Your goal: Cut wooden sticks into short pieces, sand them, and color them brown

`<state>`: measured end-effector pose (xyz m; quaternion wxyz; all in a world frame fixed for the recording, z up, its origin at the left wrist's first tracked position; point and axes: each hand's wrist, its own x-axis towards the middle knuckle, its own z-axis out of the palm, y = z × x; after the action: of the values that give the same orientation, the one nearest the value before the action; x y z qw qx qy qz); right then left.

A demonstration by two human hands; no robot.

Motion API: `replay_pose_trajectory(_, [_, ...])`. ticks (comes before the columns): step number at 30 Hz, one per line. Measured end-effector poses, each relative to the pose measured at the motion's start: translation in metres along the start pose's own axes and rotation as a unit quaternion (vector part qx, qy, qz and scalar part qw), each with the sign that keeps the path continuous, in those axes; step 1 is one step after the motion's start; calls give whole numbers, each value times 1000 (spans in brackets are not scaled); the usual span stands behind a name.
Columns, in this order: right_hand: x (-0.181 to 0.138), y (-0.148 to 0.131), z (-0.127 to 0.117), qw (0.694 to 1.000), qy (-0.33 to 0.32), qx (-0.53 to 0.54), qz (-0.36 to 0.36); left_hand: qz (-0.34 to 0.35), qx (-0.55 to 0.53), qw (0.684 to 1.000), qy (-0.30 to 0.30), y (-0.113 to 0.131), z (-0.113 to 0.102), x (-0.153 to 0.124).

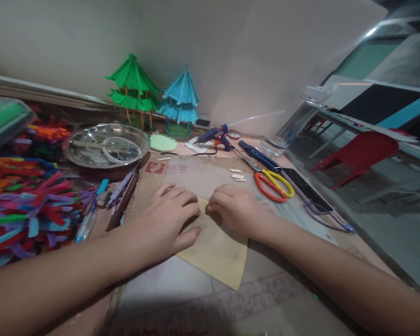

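Observation:
A yellow sheet (219, 254), apparently paper, lies at an angle on the worktop in front of me. My left hand (175, 217) rests over its left side, fingers bent and apart, thumb stretched toward the middle. Across from it, my right hand (236, 210) is at the sheet's upper right part with fingers curled together. Their tips touch the sheet near its top corner; whatever they may pinch is hidden. A few small pale strips (238, 177) lie just beyond the right hand.
Scissors (271, 184), a dark phone (306, 189) and a utility knife (259, 156) lie right. Behind are a glue gun (215, 136), green (133, 88) and blue (181, 100) model pagodas. Left are a metal bowl (107, 144), pens (91, 214) and colourful pipe cleaners (38, 210).

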<state>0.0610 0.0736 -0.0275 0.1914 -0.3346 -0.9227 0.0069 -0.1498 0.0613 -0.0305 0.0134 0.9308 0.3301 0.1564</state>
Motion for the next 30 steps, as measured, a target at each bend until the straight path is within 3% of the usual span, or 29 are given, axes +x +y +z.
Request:
replay_pose_trajectory(3, [-1, -1, 0, 999, -16, 40, -3, 7, -7, 1000, -1, 0, 0, 0])
replay_pose_trajectory(9, [0, -2, -1, 1000, -9, 18, 13, 4, 0, 1000, 1, 1, 0, 0])
replay_pose_trajectory(12, [-1, -3, -1, 999, -9, 41, -7, 11, -3, 1000, 1, 1, 0, 0])
replay_pose_trajectory(17, [-2, -2, 2, 1000, 8, -19, -9, 8, 2, 1000, 1, 0, 0, 1])
replay_pose_trajectory(21, [-2, -2, 4, 998, 28, -2, -53, 10, 2, 1000, 7, 1, 1, 1])
replay_pose_trajectory(26, [-2, -2, 1, 1000, 2, 4, -14, 6, -4, 1000, 6, 1, 2, 0])
replay_pose_trajectory(30, [-1, -2, 1, 999, 18, 6, -26, 4, -6, 1000, 2, 0, 1, 0])
